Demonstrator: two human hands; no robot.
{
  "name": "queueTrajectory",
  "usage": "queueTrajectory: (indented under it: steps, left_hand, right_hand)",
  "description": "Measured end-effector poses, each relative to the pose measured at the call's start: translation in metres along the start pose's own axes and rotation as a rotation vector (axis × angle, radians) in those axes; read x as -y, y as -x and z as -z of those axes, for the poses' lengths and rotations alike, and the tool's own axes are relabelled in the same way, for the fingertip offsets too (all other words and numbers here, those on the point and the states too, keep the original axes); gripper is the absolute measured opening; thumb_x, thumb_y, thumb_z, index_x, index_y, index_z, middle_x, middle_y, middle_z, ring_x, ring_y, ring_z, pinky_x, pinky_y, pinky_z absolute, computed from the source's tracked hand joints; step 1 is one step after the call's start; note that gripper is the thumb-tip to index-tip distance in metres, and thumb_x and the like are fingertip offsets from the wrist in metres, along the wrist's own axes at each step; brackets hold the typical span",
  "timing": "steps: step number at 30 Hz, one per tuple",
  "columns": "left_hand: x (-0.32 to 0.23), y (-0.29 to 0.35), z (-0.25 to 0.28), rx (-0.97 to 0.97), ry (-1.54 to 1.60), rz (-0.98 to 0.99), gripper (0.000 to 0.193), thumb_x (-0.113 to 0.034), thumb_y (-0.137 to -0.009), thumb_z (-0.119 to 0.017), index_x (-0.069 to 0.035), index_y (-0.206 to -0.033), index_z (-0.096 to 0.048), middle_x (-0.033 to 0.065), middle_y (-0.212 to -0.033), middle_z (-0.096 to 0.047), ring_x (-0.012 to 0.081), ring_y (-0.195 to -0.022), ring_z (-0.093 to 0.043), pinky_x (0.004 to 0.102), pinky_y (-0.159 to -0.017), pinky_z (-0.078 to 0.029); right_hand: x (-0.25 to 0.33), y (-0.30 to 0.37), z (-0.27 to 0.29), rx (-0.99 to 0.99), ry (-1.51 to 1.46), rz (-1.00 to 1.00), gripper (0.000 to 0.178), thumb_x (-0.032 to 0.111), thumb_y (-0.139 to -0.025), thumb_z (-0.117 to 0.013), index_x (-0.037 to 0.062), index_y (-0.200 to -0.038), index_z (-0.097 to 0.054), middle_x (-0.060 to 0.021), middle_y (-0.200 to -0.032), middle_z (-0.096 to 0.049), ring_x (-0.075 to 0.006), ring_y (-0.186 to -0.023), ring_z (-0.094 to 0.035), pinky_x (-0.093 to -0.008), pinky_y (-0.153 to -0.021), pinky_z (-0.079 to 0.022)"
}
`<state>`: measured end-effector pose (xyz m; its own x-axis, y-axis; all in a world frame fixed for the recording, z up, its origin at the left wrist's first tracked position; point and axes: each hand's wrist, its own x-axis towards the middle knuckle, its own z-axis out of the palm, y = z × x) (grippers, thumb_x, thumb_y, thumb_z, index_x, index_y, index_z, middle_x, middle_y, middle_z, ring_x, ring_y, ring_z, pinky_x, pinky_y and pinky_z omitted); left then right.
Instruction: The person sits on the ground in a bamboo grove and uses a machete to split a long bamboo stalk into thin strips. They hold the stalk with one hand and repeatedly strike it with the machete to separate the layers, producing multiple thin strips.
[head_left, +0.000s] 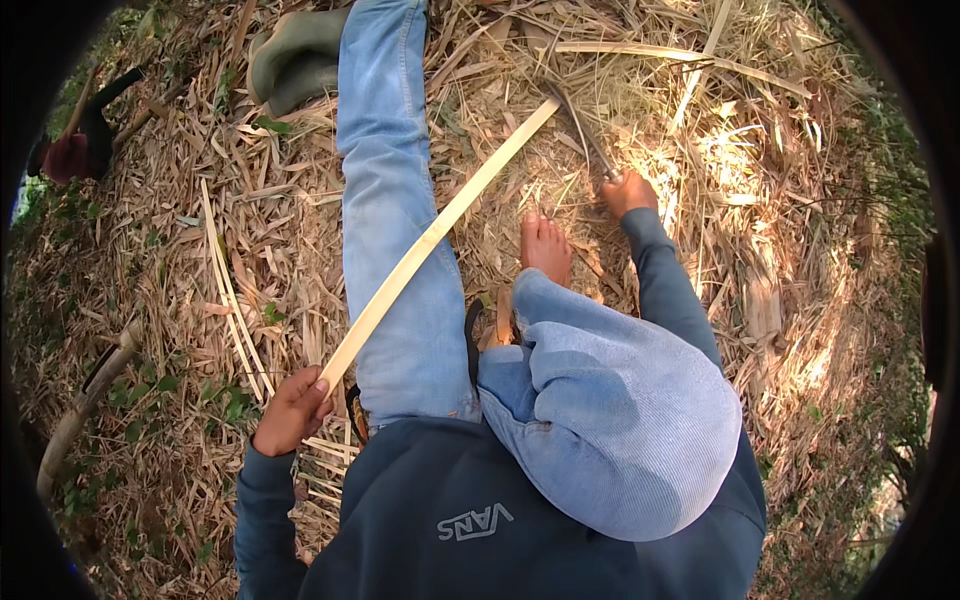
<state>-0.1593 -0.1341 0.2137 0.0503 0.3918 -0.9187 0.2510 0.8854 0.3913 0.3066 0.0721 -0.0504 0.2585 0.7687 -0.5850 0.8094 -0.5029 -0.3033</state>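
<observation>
My left hand (pixel 293 408) grips the near end of a long, pale bamboo strip (pixel 430 240), low at the left beside my hip. The strip slants up to the right across my outstretched leg in blue jeans (pixel 385 150). Its far end meets or lies very near the dark blade of a long knife (pixel 585 130). My right hand (pixel 630 193) is closed round the knife's handle, just beyond my bare foot (pixel 545 248). The blade points away and slightly left; its tip is hard to make out among the shavings.
Dry shavings and leaves cover the ground (pixel 150 260). Two thin strips (pixel 230 290) lie left of my leg, and more long strips (pixel 690 55) lie at the far right. Green rubber boots (pixel 300 60) are at the far left. A thick pole (pixel 90 405) lies at the left edge.
</observation>
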Motion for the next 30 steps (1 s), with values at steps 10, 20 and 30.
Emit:
queueTrajectory:
  steps: [10,20,30]
  left_hand:
    - [0.005,-0.016,-0.024,0.105,0.223,0.105,0.026,-0.024,-0.101,-0.043,-0.006,-0.085,-0.053,-0.002,-0.056,-0.043,0.0068,-0.04,-0.034,0.0203,-0.039,-0.031]
    - [-0.001,-0.017,-0.025,0.084,0.141,0.064,0.028,-0.025,-0.102,-0.042,-0.006,-0.084,-0.053,-0.0025,-0.056,-0.042,0.006,-0.041,-0.033,0.0197,-0.039,-0.03]
    - [-0.004,-0.018,-0.021,0.086,0.136,0.079,0.026,-0.024,-0.101,-0.042,-0.006,-0.085,-0.052,-0.0024,-0.055,-0.042,0.0065,-0.04,-0.034,0.0204,-0.04,-0.032]
  right_hand:
    - [-0.009,0.131,-0.039,-0.002,0.047,0.658,0.023,0.03,-0.077,-0.065,0.0095,-0.082,-0.057,-0.0156,-0.072,-0.065,-0.0384,-0.064,-0.064,-0.049,-0.06,-0.05]
    - [-0.022,0.073,-0.024,0.002,0.19,0.411,0.02,0.03,-0.079,-0.063,0.0101,-0.085,-0.06,-0.018,-0.067,-0.064,-0.0369,-0.064,-0.065,-0.0485,-0.062,-0.054]
    - [-0.033,-0.016,-0.006,-0.039,0.2,0.153,0.025,0.029,-0.084,-0.061,0.0113,-0.102,-0.064,-0.015,-0.077,-0.068,-0.0314,-0.072,-0.067,-0.0438,-0.071,-0.054]
